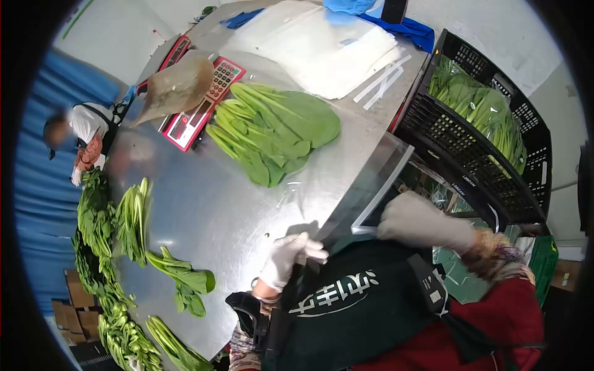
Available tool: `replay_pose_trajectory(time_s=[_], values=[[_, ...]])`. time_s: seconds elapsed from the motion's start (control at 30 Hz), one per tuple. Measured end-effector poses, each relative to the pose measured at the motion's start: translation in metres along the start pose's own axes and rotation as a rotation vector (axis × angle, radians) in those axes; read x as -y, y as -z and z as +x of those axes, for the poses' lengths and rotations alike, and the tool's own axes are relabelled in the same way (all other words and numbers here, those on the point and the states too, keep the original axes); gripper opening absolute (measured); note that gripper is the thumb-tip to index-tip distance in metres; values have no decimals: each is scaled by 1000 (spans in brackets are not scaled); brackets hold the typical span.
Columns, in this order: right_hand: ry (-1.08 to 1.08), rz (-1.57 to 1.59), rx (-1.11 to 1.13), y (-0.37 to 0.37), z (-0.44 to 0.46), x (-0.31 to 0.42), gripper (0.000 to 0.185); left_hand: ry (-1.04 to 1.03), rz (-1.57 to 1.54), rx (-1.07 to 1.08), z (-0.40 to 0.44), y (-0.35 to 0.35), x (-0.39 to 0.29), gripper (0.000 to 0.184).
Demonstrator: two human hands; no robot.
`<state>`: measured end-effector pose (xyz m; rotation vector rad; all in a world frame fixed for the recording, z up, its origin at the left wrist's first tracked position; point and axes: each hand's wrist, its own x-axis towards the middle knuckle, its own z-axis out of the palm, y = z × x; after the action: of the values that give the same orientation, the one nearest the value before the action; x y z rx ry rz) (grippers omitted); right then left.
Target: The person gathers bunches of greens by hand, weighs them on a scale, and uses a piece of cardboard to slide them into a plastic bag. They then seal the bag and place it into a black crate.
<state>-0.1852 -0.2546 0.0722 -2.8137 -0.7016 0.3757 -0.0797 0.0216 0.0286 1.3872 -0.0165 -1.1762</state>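
Observation:
My left hand, in a pale glove, is just over the near edge of the metal table, its fingers loosely bent and slightly apart, with nothing visible in them. To its right, my gloved right hand is closed beside the white-edged clear bin; its fingertips are hidden, so what it holds cannot be made out. Beyond my hands, a large bunch of leafy greens lies on the metal table, against the red scale. A stained sheet covers part of that scale.
Clear plastic bags are stacked at the back, with white strips alongside. A black crate of bagged greens stands at the right. More greens line the left edge, where another person is at work.

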Motion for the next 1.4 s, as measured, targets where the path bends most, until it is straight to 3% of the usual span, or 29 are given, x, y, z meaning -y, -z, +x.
replay_pose_trajectory(time_s=[0.03, 0.07, 0.1, 0.13, 0.17, 0.2, 0.23, 0.27, 0.3, 0.33, 0.37, 0.4, 0.47, 0.57, 0.63, 0.67, 0.77, 0.8, 0.9, 0.97, 1.1, 1.17, 1.27, 1.37, 1.4], values=[[-55, 32, -234, -17, -33, -26, 5, -10, 20, 13, -6, 12, -1, 35], [-283, -115, -59, -35, -67, -59, 10, -2, 94, -4, -13, 30, 5, 30], [-446, -395, 372, -52, -105, -79, 14, 95, 58, 122, -30, 39, -11, 29], [-938, -115, 375, -117, -169, -121, 28, 21, -5, 22, -41, 57, 5, 31], [-1449, 127, -81, -204, -252, -175, 29, 6, 14, 153, -46, 82, 8, 32], [-1131, -80, -57, -226, -294, -190, 30, -54, 36, -120, -59, 84, 9, 34], [-801, -270, -22, -236, -311, -197, 31, -97, 77, -252, -58, 86, 6, 28], [-834, -203, 541, -137, -211, -146, 36, -162, 300, -527, -52, 79, 7, 19], [-835, -185, 244, -96, -153, -119, 38, -231, 534, -797, -43, 75, 8, 17], [-644, 9, -317, -77, -116, -105, 49, -489, 947, -857, -35, 84, 12, 31], [-476, 12, -479, -81, -81, -115, 54, -749, 1362, -889, -27, 95, 18, 49], [-321, 7, -621, -50, -41, -96, 54, -842, 1406, -805, -19, 101, 20, 67], [-97, 106, -650, -37, 10, -98, 54, -886, 1476, -752, -10, 96, 16, 67], [-34, 111, -606, -20, 57, -95, 51, -1018, 1636, -654, 2, 101, 17, 59], [144, 52, -625, -16, 77, -102, 41, -1049, 1665, -511, 5, 100, 14, 57], [229, 26, -630, -16, 84, -106, 37, -1131, 1708, -473, 3, 91, 3, 39], [178, 432, -354, -21, 100, -125, 28, -739, 948, -567, 6, 97, 17, 21], [129, 444, -424, -15, 102, -121, 22, -546, 512, -594, 4, 101, 17, 21], [-302, 1003, -20, -4, 103, -114, 23, -509, 392, -599, 4, 120, 28, 23], [-332, 1260, 79, -9, 96, -107, 40, -373, -52, -536, -4, 94, 19, 24], [-438, 1301, 136, -6, 91, -93, 41, -297, -232, -578, -13, 88, 15, 23], [-469, 1334, 144, -7, 91, -92, 40, -238, -163, -764, -14, 88, 7, 22], [-503, 1384, 143, -11, 93, -95, 38, -653, 621, -1310, -6, 75, 0, 38], [-530, 1413, 192, -10, 96, -96, 38, -839, 1265, -1308, 6, 55, -28, 54], [-544, 1431, 212, -11, 98, -97, 38, -863, 1318, -1199, 15, 53, -35, 57]])
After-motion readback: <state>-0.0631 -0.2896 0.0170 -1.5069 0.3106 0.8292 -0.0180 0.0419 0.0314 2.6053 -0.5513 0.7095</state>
